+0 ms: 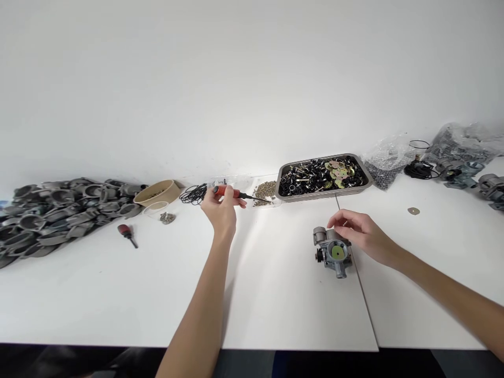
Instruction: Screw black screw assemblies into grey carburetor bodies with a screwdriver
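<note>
Your left hand [221, 212] is closed around a red-handled screwdriver [237, 193], its tip at the brass screws [265, 189] near the table's [283, 294] back edge. Your right hand [362, 233] bends its fingers at the top of the metal part [331, 252], midway between front and back edges; whether they pinch it, I cannot tell.

Matt metal carburetor [334, 252], smooth plastic screwdriver handle [220, 189], metal tray [315, 197], smooth tabletop [283, 294]

Red-handled screwdriver [226, 191], grey metal casting [329, 242]
The screwdriver lies in my left fingers [229, 193], dark shaft ending among brass-coloured pieces [265, 189] right of them; below my right fingertips [334, 218] stands the casting, its round opening showing a yellow-green disc [337, 252].
</note>
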Action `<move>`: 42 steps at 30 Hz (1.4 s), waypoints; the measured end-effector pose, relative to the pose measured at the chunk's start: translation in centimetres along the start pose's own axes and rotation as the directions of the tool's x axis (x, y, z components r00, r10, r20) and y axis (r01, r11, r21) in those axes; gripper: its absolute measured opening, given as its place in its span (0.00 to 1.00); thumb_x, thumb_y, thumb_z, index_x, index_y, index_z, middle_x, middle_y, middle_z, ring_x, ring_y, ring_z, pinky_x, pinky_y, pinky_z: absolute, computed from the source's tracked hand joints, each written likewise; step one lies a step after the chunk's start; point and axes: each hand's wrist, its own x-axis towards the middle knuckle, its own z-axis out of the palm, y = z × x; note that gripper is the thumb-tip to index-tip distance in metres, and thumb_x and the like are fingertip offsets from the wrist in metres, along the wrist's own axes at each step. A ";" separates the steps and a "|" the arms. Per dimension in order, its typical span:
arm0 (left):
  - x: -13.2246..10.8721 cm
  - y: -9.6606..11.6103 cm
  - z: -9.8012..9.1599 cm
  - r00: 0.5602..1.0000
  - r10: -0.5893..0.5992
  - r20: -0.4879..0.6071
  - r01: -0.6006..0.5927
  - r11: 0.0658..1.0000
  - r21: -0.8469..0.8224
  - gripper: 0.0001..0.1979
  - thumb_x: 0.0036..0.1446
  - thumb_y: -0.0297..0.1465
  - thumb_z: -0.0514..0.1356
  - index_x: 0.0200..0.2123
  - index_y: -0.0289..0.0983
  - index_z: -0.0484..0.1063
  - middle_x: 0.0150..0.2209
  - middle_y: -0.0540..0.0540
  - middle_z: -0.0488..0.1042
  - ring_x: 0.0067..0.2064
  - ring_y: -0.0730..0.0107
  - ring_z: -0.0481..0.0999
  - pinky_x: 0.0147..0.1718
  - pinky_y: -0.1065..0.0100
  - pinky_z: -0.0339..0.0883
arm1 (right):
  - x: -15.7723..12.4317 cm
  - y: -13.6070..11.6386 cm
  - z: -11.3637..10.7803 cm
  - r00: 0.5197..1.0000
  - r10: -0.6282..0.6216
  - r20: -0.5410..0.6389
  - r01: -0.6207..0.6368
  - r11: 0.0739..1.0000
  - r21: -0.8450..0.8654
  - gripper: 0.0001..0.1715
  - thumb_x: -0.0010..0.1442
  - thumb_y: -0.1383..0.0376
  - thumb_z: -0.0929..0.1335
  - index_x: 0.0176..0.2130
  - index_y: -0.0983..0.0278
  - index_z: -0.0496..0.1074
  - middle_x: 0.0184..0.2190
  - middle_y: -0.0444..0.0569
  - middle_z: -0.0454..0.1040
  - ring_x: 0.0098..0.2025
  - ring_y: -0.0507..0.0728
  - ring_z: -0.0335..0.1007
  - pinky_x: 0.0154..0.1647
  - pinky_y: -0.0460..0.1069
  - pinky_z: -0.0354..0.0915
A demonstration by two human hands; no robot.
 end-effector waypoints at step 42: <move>-7.4 6.8 2.9 0.897 -0.122 0.426 0.257 0.926 -0.275 0.07 0.55 0.34 0.60 0.31 0.36 0.69 0.27 0.46 0.77 0.19 0.68 0.72 0.19 0.63 0.67 | 1.6 2.6 0.0 0.995 -0.023 -0.098 0.025 1.000 0.017 0.20 0.51 0.52 0.73 0.38 0.65 0.78 0.45 0.54 0.74 0.36 0.54 0.70 0.34 0.51 0.68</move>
